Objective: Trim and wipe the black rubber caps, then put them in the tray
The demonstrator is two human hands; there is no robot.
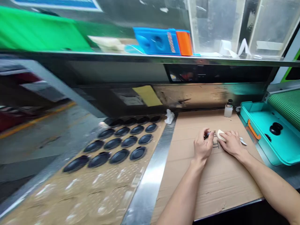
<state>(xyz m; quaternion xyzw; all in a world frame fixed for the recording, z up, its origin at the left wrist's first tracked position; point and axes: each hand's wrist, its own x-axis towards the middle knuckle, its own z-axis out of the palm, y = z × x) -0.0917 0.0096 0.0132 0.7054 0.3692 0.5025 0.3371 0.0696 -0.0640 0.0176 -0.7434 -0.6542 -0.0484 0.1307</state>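
Observation:
Over the cardboard sheet (187, 162), my left hand (203, 144) is closed around a small dark object (207, 135), mostly hidden by the fingers. Just to its right, my right hand (231, 143) has its fingers on a cream-white pad (220, 135), which it holds near the cardboard. Dark printed marks (216, 144) show on the cardboard between the hands. A small white item (243, 141) lies beyond the right hand's fingers, at their right.
Rows of black round parts (119, 156) sit in a clear tray at the left. A teal bin (281, 147) with black pieces stands right, beside a green ribbed belt (287, 104). A small bottle (228, 109) stands at the back; a shelf (117, 57) crosses above.

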